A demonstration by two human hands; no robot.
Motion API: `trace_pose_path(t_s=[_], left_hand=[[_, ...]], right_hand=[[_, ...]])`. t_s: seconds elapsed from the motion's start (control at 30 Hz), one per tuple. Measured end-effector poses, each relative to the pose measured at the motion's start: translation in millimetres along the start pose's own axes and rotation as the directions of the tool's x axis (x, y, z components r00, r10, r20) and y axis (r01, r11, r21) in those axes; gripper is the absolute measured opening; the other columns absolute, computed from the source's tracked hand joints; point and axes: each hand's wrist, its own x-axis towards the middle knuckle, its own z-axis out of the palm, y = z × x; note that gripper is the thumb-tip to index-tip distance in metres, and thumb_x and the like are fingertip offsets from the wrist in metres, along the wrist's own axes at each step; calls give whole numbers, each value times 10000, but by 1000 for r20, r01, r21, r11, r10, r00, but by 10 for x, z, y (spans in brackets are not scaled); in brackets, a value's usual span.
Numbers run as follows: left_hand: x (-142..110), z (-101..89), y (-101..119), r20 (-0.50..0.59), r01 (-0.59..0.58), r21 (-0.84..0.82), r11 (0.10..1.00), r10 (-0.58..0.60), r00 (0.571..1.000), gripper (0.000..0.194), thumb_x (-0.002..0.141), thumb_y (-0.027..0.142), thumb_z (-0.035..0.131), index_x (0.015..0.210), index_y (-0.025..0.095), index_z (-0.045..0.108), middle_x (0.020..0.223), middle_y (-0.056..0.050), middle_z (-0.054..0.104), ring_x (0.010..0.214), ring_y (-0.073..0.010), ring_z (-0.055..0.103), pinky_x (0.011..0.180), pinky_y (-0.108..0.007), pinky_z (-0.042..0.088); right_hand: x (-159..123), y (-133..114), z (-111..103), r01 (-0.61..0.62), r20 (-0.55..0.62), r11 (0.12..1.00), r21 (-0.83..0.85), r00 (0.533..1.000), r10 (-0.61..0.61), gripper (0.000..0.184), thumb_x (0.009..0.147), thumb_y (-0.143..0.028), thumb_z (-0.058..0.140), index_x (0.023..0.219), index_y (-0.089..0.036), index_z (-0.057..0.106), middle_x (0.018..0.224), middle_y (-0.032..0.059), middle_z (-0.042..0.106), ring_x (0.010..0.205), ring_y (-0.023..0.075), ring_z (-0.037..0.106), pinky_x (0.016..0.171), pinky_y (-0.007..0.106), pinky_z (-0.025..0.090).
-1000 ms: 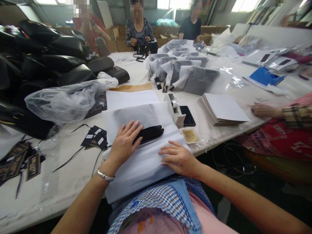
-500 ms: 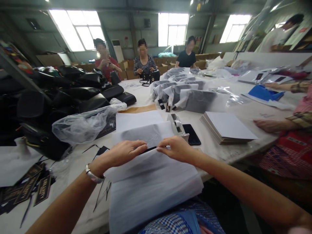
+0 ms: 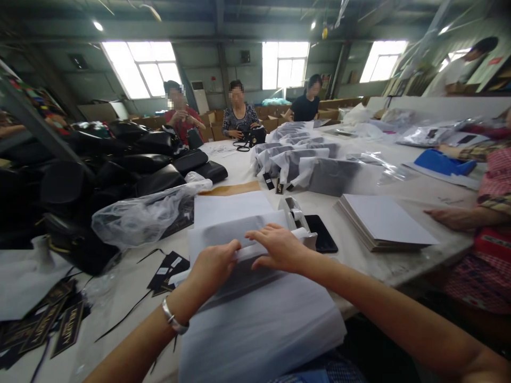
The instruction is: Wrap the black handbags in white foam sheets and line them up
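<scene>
White tissue paper (image 3: 263, 319) lies in front of me, folded around something dark that shows through near the middle. My left hand (image 3: 213, 268), with a silver bracelet on its wrist, is closed on the paper's folded upper edge. Across from it, my right hand (image 3: 281, 247) rests at the same fold, fingers stretched out and thumb apart. Behind the fold are more white sheets (image 3: 233, 202). A tape dispenser (image 3: 293, 210) and a black phone (image 3: 321, 234) sit just beyond my right hand. Black hang tags (image 3: 167, 271) with cords lie left of the paper.
Black handbags (image 3: 159, 181) are heaped at the left behind clear plastic (image 3: 147, 210). Paper-wrapped bags (image 3: 331, 175) stand in rows ahead. A stack of boards (image 3: 385, 221) is at the right, near a co-worker's hand (image 3: 451, 218). Several people sit across the table.
The paper's edge has been folded up and over, hiding the dark strip between my hands. My left fingers have curled onto the edge; my right fingers have spread. The view has tilted up slightly.
</scene>
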Motion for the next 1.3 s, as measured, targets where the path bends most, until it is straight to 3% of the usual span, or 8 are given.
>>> trace_pose_path(t_s=[0.1, 0.23, 0.4, 0.73, 0.93, 1.07, 1.2, 1.3], left_hand=[[2, -5, -54, -11, -28, -7, 1000, 28, 1000, 209, 903, 185, 513, 1092, 250, 574, 927, -39, 751, 862, -274, 722, 673, -312, 478], [-85, 8, -162, -42, -55, -69, 996, 52, 998, 198, 928, 223, 525, 1118, 259, 565, 1003, -22, 742, 885, -240, 717, 680, -287, 486], [-228, 64, -341, -89, -4, -64, 998, -1, 996, 207, 957, 237, 501, 1145, 250, 586, 1111, -48, 730, 938, -243, 716, 733, -308, 518], [-139, 124, -484, -68, 58, -13, 998, -59, 996, 198, 957, 233, 509, 1116, 261, 624, 897, -29, 768, 792, -230, 737, 651, -275, 487], [-126, 229, -505, -182, 61, 3, 998, -59, 981, 143, 944, 246, 556, 1058, 265, 641, 835, 2, 755, 752, -210, 724, 612, -256, 458], [-79, 346, -523, -308, 81, -31, 996, -87, 947, 133, 958, 279, 544, 1041, 248, 642, 879, -2, 758, 763, -197, 721, 624, -251, 469], [6, 384, -559, -421, 96, -74, 993, -119, 899, 235, 966, 375, 528, 1130, 244, 635, 981, -33, 760, 840, -205, 720, 707, -273, 514], [34, 311, -534, -480, 80, -19, 997, -79, 874, 292, 991, 315, 475, 1227, 213, 613, 1003, -68, 756, 932, -216, 707, 995, -387, 474]], right_hand=[[73, 29, 99, 56, 47, 996, -67, 998, -53, 282, 802, -195, 728, 1073, -170, 656, 1083, 86, 708, 1029, 241, 633, 977, 373, 422], [140, 75, 163, 31, 87, 997, -75, 996, -25, 234, 796, -74, 637, 1008, -173, 659, 1048, 72, 708, 1002, 217, 629, 942, 324, 431], [119, 84, 206, 4, 73, 995, -95, 997, 3, 271, 788, -63, 607, 1027, -182, 656, 1012, 62, 722, 975, 219, 640, 952, 316, 430], [72, 144, 289, -145, -30, 989, -32, 989, 144, 342, 758, -17, 588, 1020, -217, 680, 993, 30, 742, 986, 206, 658, 888, 284, 453], [123, 195, 361, -189, -115, 982, 14, 975, 189, 265, 788, -43, 582, 959, -233, 651, 951, 7, 722, 930, 194, 649, 823, 278, 434], [164, 248, 420, -257, -166, 960, 108, 948, 272, 266, 827, -95, 611, 1047, -243, 619, 973, -4, 717, 927, 179, 657, 801, 268, 434], [214, 281, 406, -323, -170, 933, 158, 922, 348, 297, 850, -181, 673, 1127, -259, 597, 963, -14, 722, 922, 177, 668, 781, 272, 442], [243, 286, 374, -354, -160, 922, 154, 912, 377, 285, 861, -276, 701, 1129, -263, 604, 950, -10, 723, 903, 182, 674, 756, 277, 446]])
